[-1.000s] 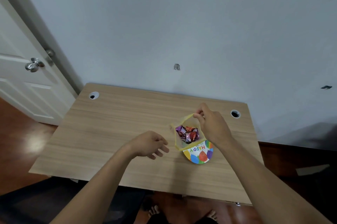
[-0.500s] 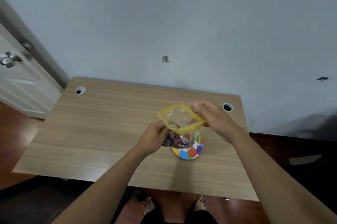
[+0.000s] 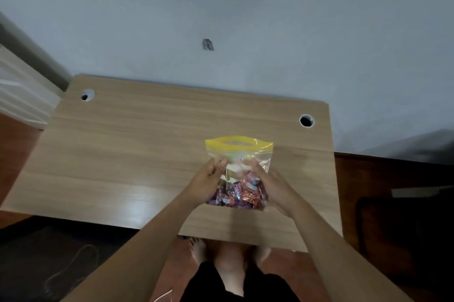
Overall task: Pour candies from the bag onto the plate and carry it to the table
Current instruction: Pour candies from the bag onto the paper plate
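A clear zip bag (image 3: 242, 154) with a yellow top strip stands upright above the wooden table (image 3: 127, 149), held between both hands. Wrapped candies (image 3: 242, 194), purple, red and orange, fill its lower half. My left hand (image 3: 206, 181) grips the bag's left side and my right hand (image 3: 269, 185) grips its right side. The bag's mouth faces up and away from me. The colourful paper plate is hidden behind the bag and my hands.
Two round cable holes sit in the table, one at the back left (image 3: 87, 95) and one at the back right (image 3: 306, 120). A pale wall rises behind the table. A white door (image 3: 17, 95) stands at the left. My bare feet (image 3: 199, 250) show below the table's front edge.
The bag was lifted off the plate and turned upright; my left hand came in and took its left side. The plate, seen before, is now covered by the bag.
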